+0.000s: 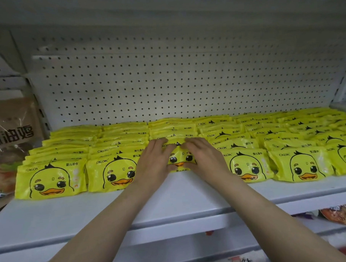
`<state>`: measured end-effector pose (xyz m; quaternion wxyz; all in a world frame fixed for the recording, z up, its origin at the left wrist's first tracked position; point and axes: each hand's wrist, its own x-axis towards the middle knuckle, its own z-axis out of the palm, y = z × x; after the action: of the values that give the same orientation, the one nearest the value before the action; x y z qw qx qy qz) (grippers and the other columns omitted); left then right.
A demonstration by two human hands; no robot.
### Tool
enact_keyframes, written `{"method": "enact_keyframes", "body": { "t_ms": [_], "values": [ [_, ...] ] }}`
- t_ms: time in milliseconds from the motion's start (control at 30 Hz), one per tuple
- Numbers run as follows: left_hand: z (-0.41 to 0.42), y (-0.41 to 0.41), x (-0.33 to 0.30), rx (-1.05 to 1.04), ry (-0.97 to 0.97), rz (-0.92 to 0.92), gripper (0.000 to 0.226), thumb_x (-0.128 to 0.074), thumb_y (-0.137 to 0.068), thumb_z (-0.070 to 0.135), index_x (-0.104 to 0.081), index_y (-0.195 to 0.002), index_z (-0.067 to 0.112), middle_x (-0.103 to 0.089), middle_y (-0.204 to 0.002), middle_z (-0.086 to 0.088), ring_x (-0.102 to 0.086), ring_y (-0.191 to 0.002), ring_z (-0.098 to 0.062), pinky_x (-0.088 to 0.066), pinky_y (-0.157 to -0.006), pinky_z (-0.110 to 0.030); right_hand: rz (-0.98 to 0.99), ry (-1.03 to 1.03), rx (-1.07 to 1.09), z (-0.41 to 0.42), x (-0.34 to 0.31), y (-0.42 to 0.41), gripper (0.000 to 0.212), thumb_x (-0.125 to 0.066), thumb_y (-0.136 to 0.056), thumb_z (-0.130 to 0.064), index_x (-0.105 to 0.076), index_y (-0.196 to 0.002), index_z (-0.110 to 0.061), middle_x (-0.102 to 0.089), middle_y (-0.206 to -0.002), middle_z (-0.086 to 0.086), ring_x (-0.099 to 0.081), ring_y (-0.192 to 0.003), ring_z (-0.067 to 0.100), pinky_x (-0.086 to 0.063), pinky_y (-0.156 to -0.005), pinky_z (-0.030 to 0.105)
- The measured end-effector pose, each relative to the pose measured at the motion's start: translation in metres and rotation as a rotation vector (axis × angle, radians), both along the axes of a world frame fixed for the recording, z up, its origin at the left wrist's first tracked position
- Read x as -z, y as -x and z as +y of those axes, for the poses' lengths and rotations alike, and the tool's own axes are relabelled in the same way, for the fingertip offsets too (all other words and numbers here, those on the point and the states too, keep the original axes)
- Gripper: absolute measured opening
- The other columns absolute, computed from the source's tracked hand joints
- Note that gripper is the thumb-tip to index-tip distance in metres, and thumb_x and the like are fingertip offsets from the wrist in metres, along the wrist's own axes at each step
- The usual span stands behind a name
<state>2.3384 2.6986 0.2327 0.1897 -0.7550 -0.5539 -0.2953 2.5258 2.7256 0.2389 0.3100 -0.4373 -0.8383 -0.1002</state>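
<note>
While both arms stretch in over the shelf edge, all the action is on one yellow duck packet (181, 159), sitting at the front of the middle column on the white shelf (171, 198). The left hand (154, 161) grasps its left side and the right hand (206, 159) grasps its right side, fingers curled over the top edge and thumbs tucked under the bottom edge, so only the duck's eyes and beak show between them. That packet stands a little further back than its front neighbours: the left neighbour packet (118, 171) and the right neighbour packet (247, 165) both face forward just beside the wrists. Behind them, more yellow packets (223, 132) run back in overlapping rows right across the shelf, all the way to the white pegboard (185, 80). Off at the left end, a brown bag (11, 126) with dark printed characters leans beside the rows. Down at the lower right, orange wrapped goods (336, 214) peek out from the level below.
</note>
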Motion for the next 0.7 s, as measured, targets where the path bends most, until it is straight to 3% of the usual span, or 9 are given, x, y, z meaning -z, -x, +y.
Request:
{"method": "enact_keyframes", "body": {
  "t_ms": [167, 267, 500, 700],
  "values": [
    [0.002, 0.000, -0.001, -0.002, 0.019, -0.003, 0.070, -0.088, -0.058, 0.038, -0.059, -0.120, 0.022, -0.056, -0.121, -0.007, -0.051, -0.112, -0.029, -0.052, -0.084, -0.041, 0.001, 0.036, 0.013, -0.002, -0.001, 0.002, 0.052, -0.080, -0.076, -0.034, -0.061, -0.123, -0.020, -0.056, -0.136, -0.001, -0.046, -0.131, 0.020, -0.056, -0.079, 0.040],
    [-0.001, -0.002, -0.003, -0.013, 0.036, 0.006, 0.070, -0.087, -0.059, 0.038, -0.058, -0.122, 0.022, -0.055, -0.123, -0.007, -0.049, -0.113, -0.029, -0.050, -0.086, -0.041, -0.013, 0.069, -0.001, -0.005, -0.005, -0.001, 0.055, -0.077, -0.080, -0.035, -0.058, -0.129, -0.021, -0.050, -0.143, -0.002, -0.040, -0.136, 0.018, -0.052, -0.088, 0.040],
    [-0.015, -0.030, -0.013, -0.092, 0.059, -0.033, 0.071, -0.080, -0.067, 0.048, -0.058, -0.126, 0.018, -0.050, -0.134, -0.011, -0.044, -0.125, -0.032, -0.046, -0.092, -0.045, 0.014, 0.103, -0.048, -0.012, -0.023, -0.042, 0.067, -0.076, -0.081, -0.041, -0.051, -0.141, -0.027, -0.042, -0.153, 0.002, -0.030, -0.146, 0.021, -0.025, -0.117, 0.033],
    [-0.034, -0.109, -0.016, 0.140, 0.141, -0.227, 0.067, -0.076, -0.074, 0.046, -0.053, -0.134, 0.028, -0.043, -0.143, -0.006, -0.035, -0.132, -0.026, -0.035, -0.106, -0.039, -0.073, 0.209, -0.034, -0.017, -0.032, -0.121, 0.072, -0.068, -0.085, -0.051, -0.038, -0.149, -0.034, -0.028, -0.160, 0.000, -0.018, -0.150, 0.020, -0.019, -0.120, 0.035]
  ]
}}
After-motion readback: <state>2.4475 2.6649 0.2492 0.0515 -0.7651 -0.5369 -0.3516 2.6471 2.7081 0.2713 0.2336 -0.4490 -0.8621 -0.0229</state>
